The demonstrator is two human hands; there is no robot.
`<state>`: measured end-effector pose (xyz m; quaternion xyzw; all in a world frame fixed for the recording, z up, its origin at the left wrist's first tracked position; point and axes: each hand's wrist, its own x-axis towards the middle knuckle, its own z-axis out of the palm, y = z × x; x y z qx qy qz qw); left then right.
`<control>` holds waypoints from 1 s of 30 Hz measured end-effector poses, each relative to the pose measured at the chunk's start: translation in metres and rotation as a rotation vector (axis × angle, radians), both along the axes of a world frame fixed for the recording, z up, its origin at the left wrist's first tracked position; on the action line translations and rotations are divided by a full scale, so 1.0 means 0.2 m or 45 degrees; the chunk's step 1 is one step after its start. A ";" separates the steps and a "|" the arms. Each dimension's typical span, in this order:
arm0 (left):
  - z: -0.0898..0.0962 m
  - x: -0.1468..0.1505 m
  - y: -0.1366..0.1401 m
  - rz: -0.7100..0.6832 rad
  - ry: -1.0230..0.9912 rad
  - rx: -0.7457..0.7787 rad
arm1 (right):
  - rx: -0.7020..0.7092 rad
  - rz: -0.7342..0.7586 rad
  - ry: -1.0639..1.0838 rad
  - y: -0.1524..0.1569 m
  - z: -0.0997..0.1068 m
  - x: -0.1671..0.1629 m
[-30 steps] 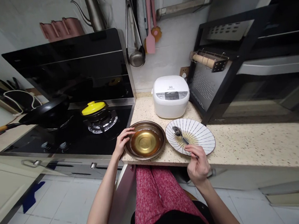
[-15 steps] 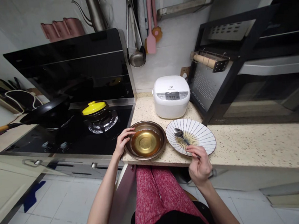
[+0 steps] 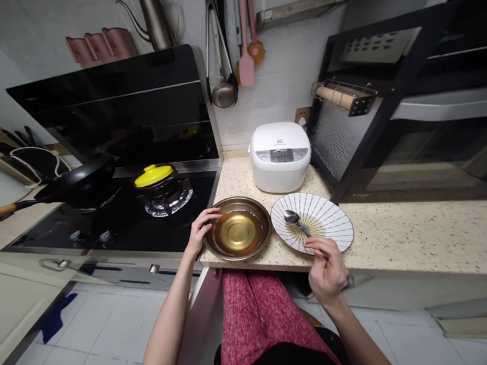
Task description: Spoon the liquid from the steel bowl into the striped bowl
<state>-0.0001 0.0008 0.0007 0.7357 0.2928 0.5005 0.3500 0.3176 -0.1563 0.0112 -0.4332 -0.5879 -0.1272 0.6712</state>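
A round metal basin [image 3: 257, 237] holding amber liquid sits at the counter's front edge. My left hand [image 3: 200, 228] rests on its left rim, fingers stretched out and apart. To the right lies a white plate [image 3: 330, 211] with dark radiating lines. In my right hand [image 3: 327, 272] is the handle of a metal spoon [image 3: 292, 218], gripped between thumb and fingers. The spoon's bowl is over the plate's left part, pointing away from me; whether it touches the plate I cannot tell.
Behind the plate stands a white rice cooker [image 3: 281, 156]. A pot with a yellow lid [image 3: 154, 175] and a black wok [image 3: 78, 184] sit on the stove [image 3: 119, 232] at left. A dark rack [image 3: 338, 179] with an oven [image 3: 442, 152] borders the right side.
Hardly anything differs. The view has shifted very slightly; both hands keep their places at the basin and on the spoon.
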 end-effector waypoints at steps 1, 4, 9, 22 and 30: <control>0.00 0.00 0.00 0.000 0.001 0.000 | -0.007 0.007 0.016 0.00 0.00 0.00; 0.00 0.00 0.00 0.000 0.006 0.003 | -0.039 0.043 0.098 -0.02 -0.01 -0.03; 0.01 0.00 -0.01 0.005 0.013 0.008 | -0.125 0.181 0.228 -0.04 -0.02 -0.10; 0.00 0.00 0.00 0.002 0.007 0.002 | -0.301 0.434 0.215 0.02 -0.02 -0.33; 0.00 0.00 0.00 0.002 -0.001 -0.003 | -0.383 0.469 0.199 0.04 -0.04 -0.35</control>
